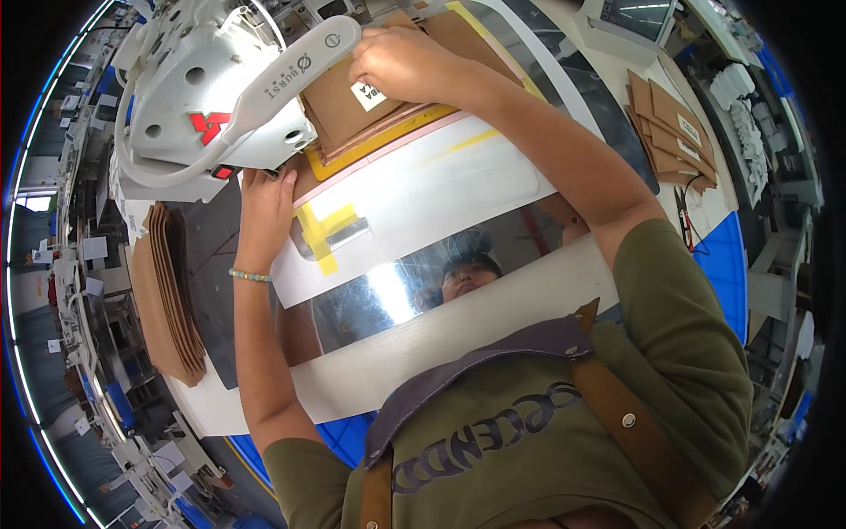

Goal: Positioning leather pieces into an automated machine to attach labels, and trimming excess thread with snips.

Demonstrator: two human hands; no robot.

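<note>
A flat brown panel [330, 106] with a white label lies in a yellow-edged sewing template [423, 117] beside a white sewing machine head [189, 97]. My right hand [401, 66] is on this panel, its fingers bent and closed at the panel's upper part; the fingertips are partly hidden. Just below the machine head, my left hand [267, 198] rests at the template's near left corner, fingers stretched forward and thumb apart. The machine hides some of those fingertips. Yellow tape [322, 229] crosses the white sheet [397, 198] in front of the template.
Brown folded pieces [163, 291] stand stacked at the left. More labelled brown pieces [674, 132] lie at the right, with red-and-black snips [683, 212] near them. A shiny metal plate [388, 295] lies nearer me. A screen [636, 18] stands at the far right.
</note>
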